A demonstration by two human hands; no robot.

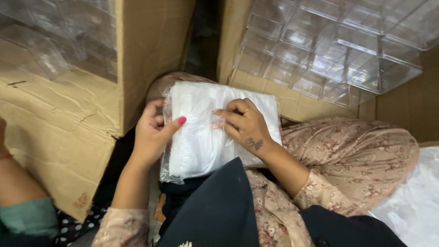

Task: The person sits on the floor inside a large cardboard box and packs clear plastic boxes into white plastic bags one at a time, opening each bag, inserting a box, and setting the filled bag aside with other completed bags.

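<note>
A soft, flat packet of white material sealed in clear crinkled plastic, the white packet (206, 132), lies on the person's lap, and everything else is placed around it. The left hand (153, 135) grips the packet's left edge, thumb laid over the front with a pink-painted nail, fingers curled behind out of sight. The right hand (244, 126) rests on the packet's middle, fingertips bent and pinching the plastic film; a ring shows on 1 finger and a small dark mark on the back of the hand. Above and to the left of the packet stands a brown cardboard carton (91, 105), creased and torn at its corner, holding clear plastic pieces that are blurred and hard to make out. Above and to the right, a 2nd cardboard box (402, 110) carries clear rigid plastic trays (329, 50) with rows of square compartments, glossy and stacked, cut off by the upper edge. Below the packet, a dark cloth (219, 210) covers part of the lap over floral beige fabric (356, 155). At the far right lies a crumpled white plastic bag (416, 196), partly cut off. At the far left, another person's arm (13, 178) with a green sleeve shows only in part.
</note>
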